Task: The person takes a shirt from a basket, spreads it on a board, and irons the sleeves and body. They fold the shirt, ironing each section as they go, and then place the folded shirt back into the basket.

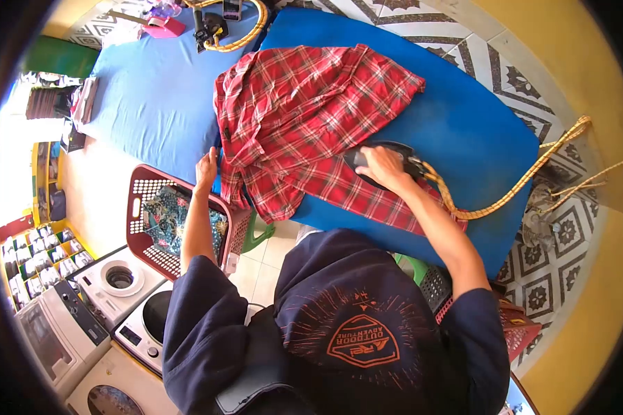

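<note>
A red plaid shirt (pixel 291 104) lies spread and partly bunched on a blue padded ironing surface (pixel 464 138). My right hand (pixel 383 166) is wrapped round the handle of a dark iron (pixel 394 149), which rests on the shirt's sleeve. A yellow braided cord (pixel 512 197) runs from the iron to the right. My left hand (pixel 206 168) is at the left edge of the shirt, by the border of the lighter blue surface (pixel 152 97). Its fingers look curled together, and what they hold, if anything, is hidden.
A maroon basket (pixel 140 207) with patterned cloth (pixel 166 218) stands below my left arm. Another iron (pixel 208 31) and a pink tape dispenser (pixel 164 28) sit at the top. Washing machines (pixel 111 283) are at lower left. A maroon basket (pixel 522 328) is at lower right.
</note>
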The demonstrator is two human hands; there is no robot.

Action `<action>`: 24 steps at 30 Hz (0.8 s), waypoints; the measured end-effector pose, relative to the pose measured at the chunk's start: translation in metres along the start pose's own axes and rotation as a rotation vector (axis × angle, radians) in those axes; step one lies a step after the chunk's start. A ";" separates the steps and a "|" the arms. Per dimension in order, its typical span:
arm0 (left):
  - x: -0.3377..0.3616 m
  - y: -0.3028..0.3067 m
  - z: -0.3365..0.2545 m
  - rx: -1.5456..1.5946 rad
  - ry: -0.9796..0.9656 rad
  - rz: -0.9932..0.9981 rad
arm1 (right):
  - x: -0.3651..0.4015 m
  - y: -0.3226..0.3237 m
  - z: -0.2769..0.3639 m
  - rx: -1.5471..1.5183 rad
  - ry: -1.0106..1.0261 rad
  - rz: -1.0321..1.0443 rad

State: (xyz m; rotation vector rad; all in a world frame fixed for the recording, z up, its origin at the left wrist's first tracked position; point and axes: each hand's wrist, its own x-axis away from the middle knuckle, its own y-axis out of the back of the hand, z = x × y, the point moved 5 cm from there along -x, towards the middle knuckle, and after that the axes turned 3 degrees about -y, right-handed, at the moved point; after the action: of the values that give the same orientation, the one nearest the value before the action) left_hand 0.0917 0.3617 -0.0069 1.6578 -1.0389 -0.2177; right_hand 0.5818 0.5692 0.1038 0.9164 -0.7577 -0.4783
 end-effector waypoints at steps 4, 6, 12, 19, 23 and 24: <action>0.003 -0.040 0.009 0.267 0.078 0.117 | -0.025 -0.008 0.028 -0.012 0.038 -0.066; -0.007 -0.046 0.010 0.174 0.072 0.018 | -0.031 -0.021 0.056 -0.053 0.134 0.092; 0.003 -0.038 -0.001 0.178 0.134 -0.046 | -0.030 -0.089 0.163 -0.032 0.256 0.066; 0.003 -0.037 0.007 0.157 0.128 -0.037 | -0.004 -0.066 0.121 -0.144 0.008 0.165; -0.002 -0.059 0.030 -0.191 -0.215 0.133 | 0.068 -0.023 -0.009 -0.212 -0.517 -0.095; -0.012 -0.069 0.038 -0.145 -0.303 0.212 | 0.092 -0.025 -0.050 -0.236 -0.656 -0.142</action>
State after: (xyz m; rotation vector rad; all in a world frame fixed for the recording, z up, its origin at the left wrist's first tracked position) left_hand 0.0967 0.3443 -0.0839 1.3982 -1.3840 -0.4029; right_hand 0.6783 0.5213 0.0985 0.5878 -1.2014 -0.9972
